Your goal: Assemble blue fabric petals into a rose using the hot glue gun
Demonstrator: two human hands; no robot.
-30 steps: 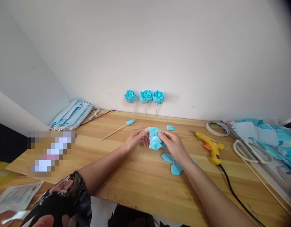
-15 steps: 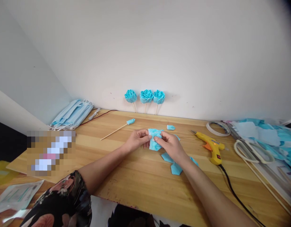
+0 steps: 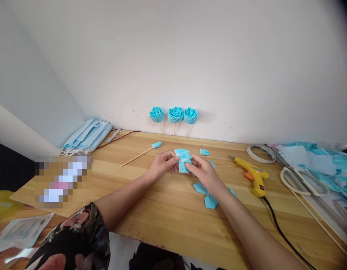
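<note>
Both hands meet over the middle of the wooden table (image 3: 168,210). My left hand (image 3: 162,165) and my right hand (image 3: 203,170) pinch a folded piece of blue fabric (image 3: 183,159) between thumbs and fingers, holding it just above the tabletop. Several cut blue fabric pieces (image 3: 207,195) lie under and beside my right wrist. A small blue scrap (image 3: 204,152) sits just beyond the hands. A wooden skewer with a blue tip (image 3: 141,153) lies to the left of my left hand.
Three blue fabric roses on sticks (image 3: 173,115) lean on the wall. A stack of blue face masks (image 3: 86,137) is at the back left. A yellow glue gun (image 3: 254,174) with black cord, a tape roll (image 3: 260,152), white-handled scissors (image 3: 303,180) and blue scraps (image 3: 320,157) lie right.
The blue fabric piece has been folded smaller between my fingers, and both hands have drawn closer together around it. The view has shifted slightly.
</note>
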